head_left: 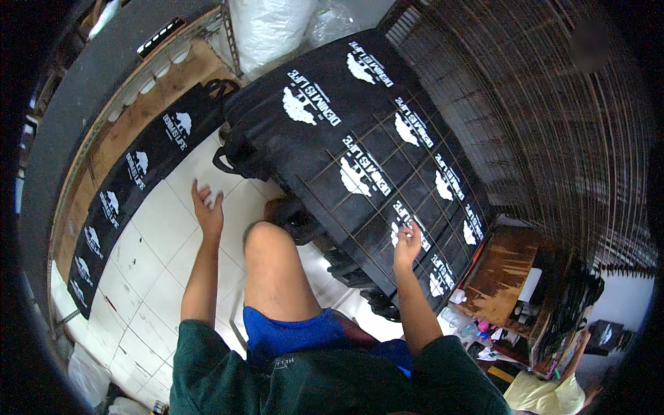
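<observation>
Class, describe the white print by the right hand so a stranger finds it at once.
Find the large black surface, dotted with white prints, above and right of the bare knee. Move to its lower right part, where the person's right hand is. The target print differs from its neighbours: the hand partly hides it.

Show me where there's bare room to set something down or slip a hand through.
The widest free patch is white tiled floor, between the long black printed strip and the left forearm. A narrower gap separates that forearm from the bare knee. It's crowded with small clutter beside the brown wooden surface.
</observation>
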### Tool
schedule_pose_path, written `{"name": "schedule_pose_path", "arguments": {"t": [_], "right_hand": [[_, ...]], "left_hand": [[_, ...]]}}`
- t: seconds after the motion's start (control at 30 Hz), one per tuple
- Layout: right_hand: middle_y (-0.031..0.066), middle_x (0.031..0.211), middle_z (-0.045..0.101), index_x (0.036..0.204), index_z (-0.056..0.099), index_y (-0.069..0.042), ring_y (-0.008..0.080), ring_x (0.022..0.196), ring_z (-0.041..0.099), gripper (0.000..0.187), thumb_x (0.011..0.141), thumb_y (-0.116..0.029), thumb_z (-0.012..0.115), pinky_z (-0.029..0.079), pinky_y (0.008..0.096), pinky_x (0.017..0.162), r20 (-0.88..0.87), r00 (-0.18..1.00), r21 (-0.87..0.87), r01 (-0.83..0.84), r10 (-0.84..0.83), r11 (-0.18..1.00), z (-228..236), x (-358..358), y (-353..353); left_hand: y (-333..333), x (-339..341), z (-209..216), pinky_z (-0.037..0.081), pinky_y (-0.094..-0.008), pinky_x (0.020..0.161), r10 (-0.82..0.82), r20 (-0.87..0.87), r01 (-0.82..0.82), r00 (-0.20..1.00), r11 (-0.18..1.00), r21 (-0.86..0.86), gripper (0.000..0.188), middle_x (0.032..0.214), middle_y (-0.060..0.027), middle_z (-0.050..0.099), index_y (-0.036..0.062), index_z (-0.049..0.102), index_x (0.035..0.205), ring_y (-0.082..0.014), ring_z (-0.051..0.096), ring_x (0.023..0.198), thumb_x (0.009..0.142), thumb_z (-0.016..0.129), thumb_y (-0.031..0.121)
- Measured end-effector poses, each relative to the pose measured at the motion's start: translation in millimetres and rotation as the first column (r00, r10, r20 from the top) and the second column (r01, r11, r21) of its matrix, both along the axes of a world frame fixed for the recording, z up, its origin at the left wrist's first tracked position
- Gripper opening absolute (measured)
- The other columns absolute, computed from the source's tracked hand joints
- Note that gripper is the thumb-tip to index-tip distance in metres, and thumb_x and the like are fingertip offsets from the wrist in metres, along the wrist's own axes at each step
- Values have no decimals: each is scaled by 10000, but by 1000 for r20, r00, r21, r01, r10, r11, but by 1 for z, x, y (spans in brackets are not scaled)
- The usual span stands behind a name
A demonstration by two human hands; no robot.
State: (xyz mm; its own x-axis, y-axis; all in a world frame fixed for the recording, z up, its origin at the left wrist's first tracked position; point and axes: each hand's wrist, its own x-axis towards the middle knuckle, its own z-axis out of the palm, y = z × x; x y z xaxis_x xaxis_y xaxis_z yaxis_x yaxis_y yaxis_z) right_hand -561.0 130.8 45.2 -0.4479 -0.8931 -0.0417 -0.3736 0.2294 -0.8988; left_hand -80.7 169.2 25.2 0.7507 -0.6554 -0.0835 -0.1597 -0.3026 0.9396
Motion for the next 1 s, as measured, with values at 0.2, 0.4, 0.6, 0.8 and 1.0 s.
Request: {"name": "schedule_pose_path", "arguments": {"t": [0.2,0.4,0.6,0.8,1.0], "right_hand": [[43,854,550,1228,420,12,85,664,538,439,805,38,532,429,197,579,137,985,-56,109,-101,992,38,-77,79],[32,846,558,1206,456,2,84,644,527,418,794,45,506,431,199,607,126,957,-201,282,-260,938,71,-144,150],[65,842,547,1199,461,-16,112,677,534,409,799,33,535,470,225,582,230,818,-173,568,-528,805,60,-224,237],[76,835,589,1141,523,-48,137,675,572,347,799,2,552,472,232,598,214,753,-302,656,-622,692,110,-235,261],[78,882,590,1154,521,-61,132,679,586,329,827,-43,557,447,238,531,208,675,-268,736,-708,622,97,-286,311]], "left_hand": [[98,-54,27,439,-296,753,-210,-426,272,880,958,90,595,1021,-101,527,95,322,1335,-161,520,878,795,571,69],[122,-55,129,406,-244,695,-268,-425,348,865,930,122,508,908,-28,545,101,381,1291,-112,509,818,808,537,89],[144,-105,183,421,-252,692,-649,-33,650,760,759,38,385,901,-55,559,26,489,1174,-120,523,805,817,613,96],[168,-294,206,456,-282,797,-888,-38,872,459,458,-175,466,935,-64,562,31,471,1186,-148,554,886,751,637,34],[200,-401,162,476,-331,774,-951,-44,951,-305,-303,-54,625,938,-110,616,65,425,1276,-214,604,857,738,709,213]]}}
